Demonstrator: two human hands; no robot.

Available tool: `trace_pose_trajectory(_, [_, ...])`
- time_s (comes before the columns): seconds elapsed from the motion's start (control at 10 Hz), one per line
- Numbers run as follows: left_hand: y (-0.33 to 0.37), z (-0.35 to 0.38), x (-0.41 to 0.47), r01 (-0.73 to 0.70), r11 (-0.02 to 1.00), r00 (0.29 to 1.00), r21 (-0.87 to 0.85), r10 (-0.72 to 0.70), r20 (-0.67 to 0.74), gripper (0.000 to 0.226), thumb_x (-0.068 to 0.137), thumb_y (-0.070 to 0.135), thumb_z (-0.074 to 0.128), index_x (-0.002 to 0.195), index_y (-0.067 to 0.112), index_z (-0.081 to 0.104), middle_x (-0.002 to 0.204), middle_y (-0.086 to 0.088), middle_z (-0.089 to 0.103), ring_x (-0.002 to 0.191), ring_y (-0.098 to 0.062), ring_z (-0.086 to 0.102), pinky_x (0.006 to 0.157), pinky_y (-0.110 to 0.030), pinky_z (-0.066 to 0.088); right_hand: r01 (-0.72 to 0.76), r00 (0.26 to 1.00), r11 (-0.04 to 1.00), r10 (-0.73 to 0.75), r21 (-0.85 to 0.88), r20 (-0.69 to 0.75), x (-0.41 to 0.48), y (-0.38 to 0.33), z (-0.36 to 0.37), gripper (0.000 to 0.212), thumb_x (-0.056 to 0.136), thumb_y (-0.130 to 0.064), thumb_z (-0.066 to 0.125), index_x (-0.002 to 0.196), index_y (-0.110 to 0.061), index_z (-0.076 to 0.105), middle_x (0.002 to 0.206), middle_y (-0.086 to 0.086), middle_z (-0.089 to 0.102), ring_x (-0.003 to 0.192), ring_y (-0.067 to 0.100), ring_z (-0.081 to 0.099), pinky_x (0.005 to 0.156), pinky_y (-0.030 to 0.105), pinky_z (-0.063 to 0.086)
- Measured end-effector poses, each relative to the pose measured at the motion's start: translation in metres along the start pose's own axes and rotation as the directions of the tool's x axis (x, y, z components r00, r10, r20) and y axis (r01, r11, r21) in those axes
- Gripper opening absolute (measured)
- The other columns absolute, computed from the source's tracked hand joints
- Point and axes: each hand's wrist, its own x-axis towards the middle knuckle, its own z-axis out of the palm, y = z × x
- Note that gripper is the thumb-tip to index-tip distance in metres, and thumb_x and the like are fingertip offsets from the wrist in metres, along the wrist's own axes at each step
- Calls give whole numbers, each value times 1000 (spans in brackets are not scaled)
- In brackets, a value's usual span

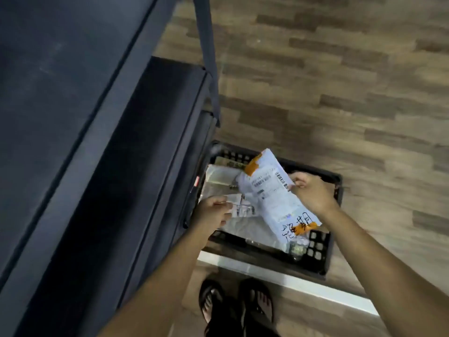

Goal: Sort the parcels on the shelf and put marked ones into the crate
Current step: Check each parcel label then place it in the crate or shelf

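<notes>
A black plastic crate [325, 249] stands on the wooden floor beside the dark metal shelf [73, 117]. Over it I hold a white parcel bag [272, 190] with orange ends, a printed label and black handwritten marks near its lower end. My right hand [309, 192] pinches the bag's right edge by the barcode. My left hand [213, 211] grips a smaller pale parcel [240, 206] with a label, just above the crate's left side. Several other pale parcels [218, 176] lie inside the crate, partly hidden by the white bag.
The shelf's dark boards fill the left half of the view, and its upright post [206, 57] rises just behind the crate. A white floor strip [291, 283] runs below the crate. My feet in black sandals [235, 305] stand at the bottom.
</notes>
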Motion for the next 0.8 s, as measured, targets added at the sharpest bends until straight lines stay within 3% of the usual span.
trace_pose_trajectory(0.1, [-52,-10,37,68,997,998,35,-68,-11,16,95,2,48,89,15,57,75,-5,54,66,-14,52,57,-22,33,27,995,968,-2,-250,102,13,42,42,27,89,-4,54,108,-15,69,110,10,71,88,20,63,65,24,43])
trace_pose_trajectory(0.2, [-74,-13,60,67,994,997,84,-69,17,26,94,-1,46,78,16,56,76,-9,49,68,-16,44,55,-24,28,101,980,924,-28,-369,196,17,54,70,32,91,-7,51,115,-21,67,117,8,69,94,25,67,73,28,49])
trace_pose_trajectory(0.3, [-94,-9,84,86,989,996,119,-90,28,21,91,-6,42,92,7,58,68,-6,43,63,-13,35,55,-25,25,201,952,873,-68,-444,298,26,59,108,34,93,-10,48,119,-24,65,117,9,69,96,28,67,82,32,52])
trace_pose_trajectory(0.5, [-105,-14,111,72,989,997,130,-73,2,28,90,5,49,115,3,62,96,-9,58,92,-18,54,84,-30,39,230,958,802,-86,-550,275,56,58,128,36,94,-13,49,124,-29,61,118,5,68,95,24,68,87,35,55])
trace_pose_trajectory(0.6, [-106,-18,117,84,988,996,129,-82,-18,30,93,5,48,119,1,60,101,-12,63,97,-20,57,88,-31,43,242,956,791,-94,-562,279,65,59,127,37,93,-12,50,126,-28,59,124,3,65,100,23,67,90,36,54])
trace_pose_trajectory(0.8, [-107,-28,113,77,985,996,157,-70,-49,31,94,9,50,123,6,60,121,-14,64,114,-25,59,94,-29,42,202,970,873,-115,-443,216,59,67,113,40,89,-5,54,125,-22,60,123,2,65,106,19,65,95,32,51])
